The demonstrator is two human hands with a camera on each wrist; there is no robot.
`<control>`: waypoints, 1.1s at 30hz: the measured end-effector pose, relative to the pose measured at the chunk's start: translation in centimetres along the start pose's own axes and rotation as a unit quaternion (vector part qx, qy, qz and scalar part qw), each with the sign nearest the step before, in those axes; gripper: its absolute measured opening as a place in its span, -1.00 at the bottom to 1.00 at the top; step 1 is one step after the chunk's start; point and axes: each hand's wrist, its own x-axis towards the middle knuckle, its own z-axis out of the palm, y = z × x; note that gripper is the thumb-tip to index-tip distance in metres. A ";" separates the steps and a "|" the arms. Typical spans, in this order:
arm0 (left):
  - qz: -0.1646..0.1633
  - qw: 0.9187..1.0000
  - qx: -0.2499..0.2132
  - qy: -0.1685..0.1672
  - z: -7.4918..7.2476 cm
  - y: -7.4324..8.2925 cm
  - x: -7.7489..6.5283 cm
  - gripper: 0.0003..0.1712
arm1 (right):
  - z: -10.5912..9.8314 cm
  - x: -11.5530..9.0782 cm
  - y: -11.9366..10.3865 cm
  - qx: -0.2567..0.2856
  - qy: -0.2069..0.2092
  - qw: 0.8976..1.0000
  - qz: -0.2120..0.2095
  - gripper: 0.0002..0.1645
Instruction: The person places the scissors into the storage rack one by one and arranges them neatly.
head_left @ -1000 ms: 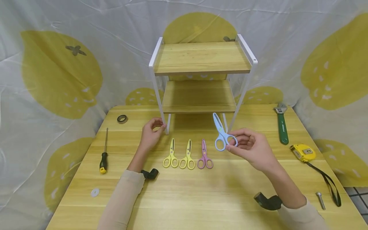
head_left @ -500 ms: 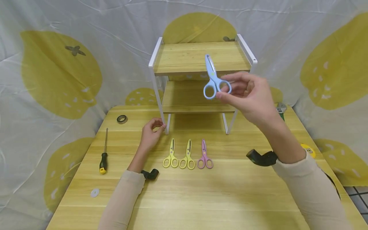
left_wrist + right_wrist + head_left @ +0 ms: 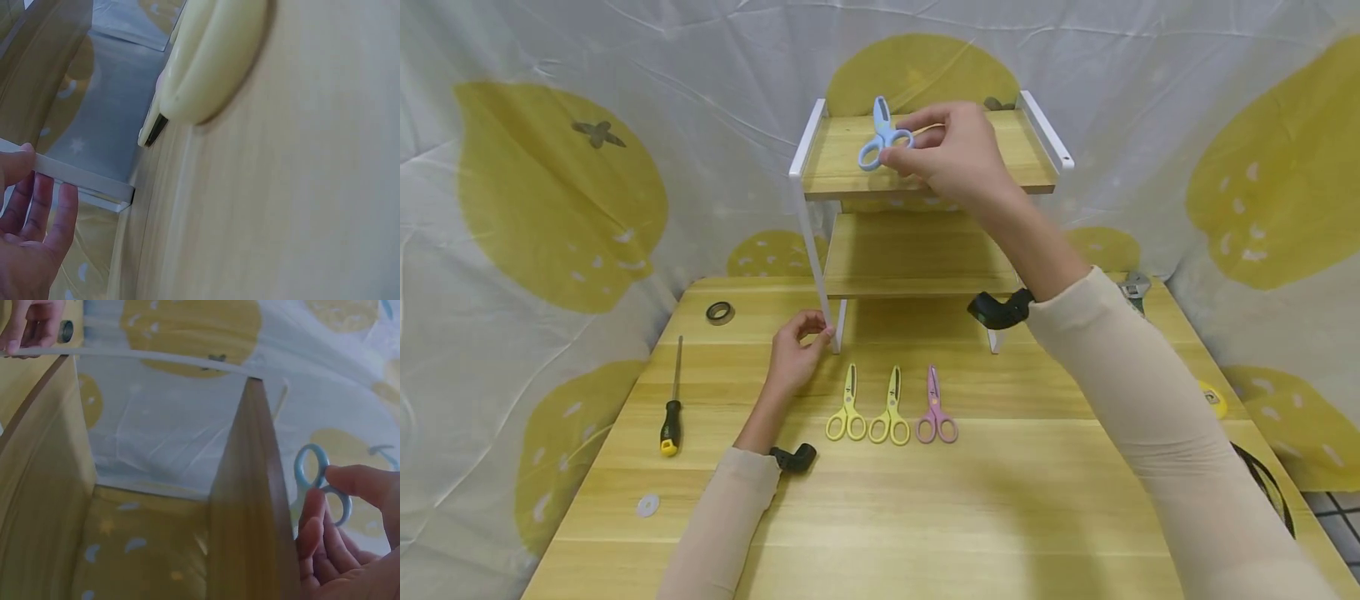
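My right hand (image 3: 958, 158) pinches light blue scissors (image 3: 883, 137) by one handle loop, blades pointing away, over the top board of a small two-tier shelf (image 3: 917, 250). In the right wrist view the thumb and fingertips meet at the scissors' loops (image 3: 310, 464), just beyond the edge of the upper board. Low at the shelf's left side, my left hand (image 3: 797, 346) grips the white front leg (image 3: 815, 258). The left wrist view shows thumb and fingers on either side of that leg (image 3: 87, 178). Two yellow scissors (image 3: 891, 408) and one pink pair (image 3: 934, 408) lie in front of the shelf.
On the left of the table are a tape roll (image 3: 719, 313), a screwdriver (image 3: 671, 421) and a white washer (image 3: 647, 505). An adjustable wrench (image 3: 1135, 287) and a yellow tape measure (image 3: 1213, 400) lie at the right, partly hidden by the right arm. A lemon-print curtain (image 3: 715, 125) hangs behind.
My right hand has lifted the blue scissors from low in front of the shelf, up and leftward, to above the top board. The left hand stays on the leg.
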 end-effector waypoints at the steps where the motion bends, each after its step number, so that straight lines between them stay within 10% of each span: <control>1: 0.000 1.000 0.000 -0.001 0.0 0.0 0.0 -0.72 | 0.5 0.5 -0.1 -0.008 -0.004 1.000 0.002 -0.41; 33: 0.026 1.000 -0.009 0.011 1.2 -3.3 1.3 -0.76 | 4.1 3.3 -0.4 -0.224 -0.057 0.973 -0.018 -0.31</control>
